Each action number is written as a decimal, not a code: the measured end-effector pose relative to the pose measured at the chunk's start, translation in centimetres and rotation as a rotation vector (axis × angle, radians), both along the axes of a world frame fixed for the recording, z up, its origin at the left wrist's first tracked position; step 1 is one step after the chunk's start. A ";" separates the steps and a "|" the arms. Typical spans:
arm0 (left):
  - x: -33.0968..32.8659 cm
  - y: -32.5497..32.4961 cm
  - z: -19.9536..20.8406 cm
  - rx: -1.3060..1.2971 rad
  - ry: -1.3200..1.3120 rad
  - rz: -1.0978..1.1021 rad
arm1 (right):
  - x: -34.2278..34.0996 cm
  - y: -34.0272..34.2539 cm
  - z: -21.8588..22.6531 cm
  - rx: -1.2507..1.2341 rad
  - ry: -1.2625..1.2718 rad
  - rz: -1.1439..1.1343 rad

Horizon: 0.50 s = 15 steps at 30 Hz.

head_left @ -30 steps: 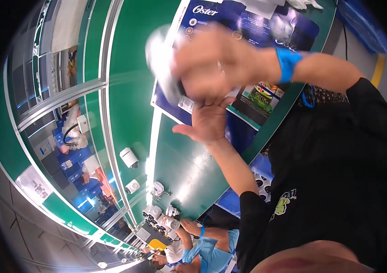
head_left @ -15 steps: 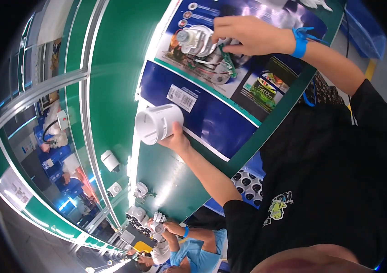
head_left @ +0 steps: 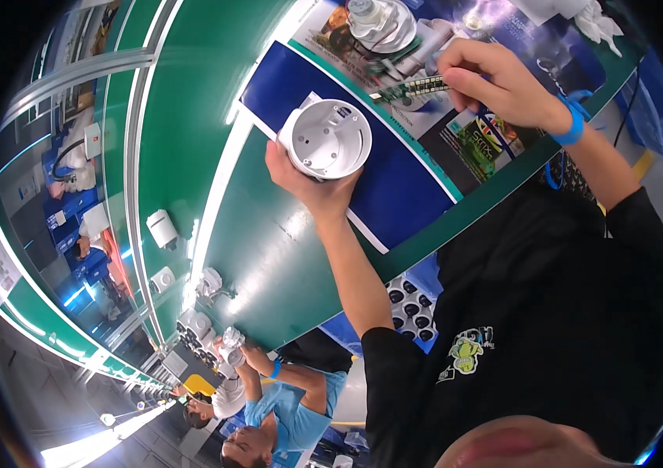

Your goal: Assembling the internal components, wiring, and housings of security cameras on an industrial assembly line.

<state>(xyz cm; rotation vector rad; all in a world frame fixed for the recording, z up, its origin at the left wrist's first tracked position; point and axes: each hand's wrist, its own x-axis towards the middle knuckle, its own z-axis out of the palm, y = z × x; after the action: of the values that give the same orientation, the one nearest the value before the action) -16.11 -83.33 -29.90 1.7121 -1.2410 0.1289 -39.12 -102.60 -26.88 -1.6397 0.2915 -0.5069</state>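
Note:
My left hand is closed around a white cylindrical housing, whose open mouth faces me and shows small holes and posts inside. To its right, my right hand, with a blue band at the wrist, pinches the end of a narrow green circuit board carrying rows of small pale parts. The board is tilted, its free end pointing toward the housing and apart from it. Just beyond the board, a white round mechanical assembly rests on the printed mat. Whether wires link it to the board is blurred.
A blue and printed mat covers part of the green bench. White housings and a white part stand farther left. Two co-workers sit along the bench, one in a blue shirt. A tray of black round parts is beside me.
My left hand has moved up and right, turning the housing's mouth toward me. My right hand has drawn the circuit board away from the white assembly, toward my body. The whole view has shifted.

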 end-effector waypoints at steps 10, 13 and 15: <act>-1.7 -1.8 0.7 -0.122 0.039 -0.057 | 2.2 4.6 4.2 0.046 -0.164 -0.029; -1.7 -1.9 0.2 -0.185 0.166 -0.090 | 2.8 5.4 3.9 0.008 -0.163 -0.045; -1.5 -2.0 0.0 -0.187 0.186 -0.104 | 2.8 5.5 3.9 -0.009 -0.148 -0.015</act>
<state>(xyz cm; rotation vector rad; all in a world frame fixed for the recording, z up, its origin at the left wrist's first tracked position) -17.64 -85.30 -29.90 1.4610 -1.1401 0.0220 -36.34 -97.13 -22.94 -1.6001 0.1923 -0.6378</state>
